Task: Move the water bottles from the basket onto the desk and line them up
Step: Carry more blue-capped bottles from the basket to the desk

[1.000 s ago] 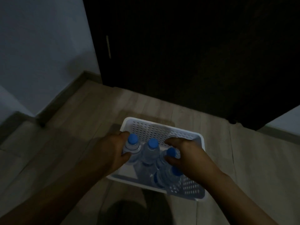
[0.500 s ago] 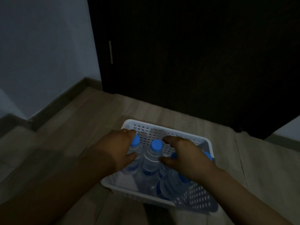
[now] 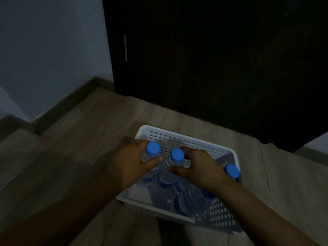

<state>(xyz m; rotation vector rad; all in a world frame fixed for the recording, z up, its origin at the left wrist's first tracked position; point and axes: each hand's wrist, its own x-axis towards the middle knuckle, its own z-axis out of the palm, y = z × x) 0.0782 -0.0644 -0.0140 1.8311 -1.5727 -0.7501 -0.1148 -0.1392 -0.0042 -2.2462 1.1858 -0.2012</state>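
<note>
A: What is held, and where?
B: In the basket (image 3: 179, 135) on the floor (image 3: 85, 142), the ten-o'clock bottle (image 3: 152, 148) is gripped at its neck by the left hand (image 3: 130, 165), and the middle bottle (image 3: 176, 155) by curled fingers of the right hand (image 3: 201, 168).
A: What risk is seen?
B: Either could be dropped if a neck slips; neighbours (image 3: 231, 172) could be toppled.

One basket (image 3: 204, 147), two hands (image 3: 131, 162) — three capped bottles (image 3: 152, 148) countable.

I take this for a dim room in a home: wood-plank floor (image 3: 85, 139), plain pale wall (image 3: 53, 50) with dark skirting board (image 3: 74, 96), tall dark cabinet (image 3: 213, 68) with slim handle (image 3: 125, 48), plastic basket (image 3: 186, 139) on the floor.
</note>
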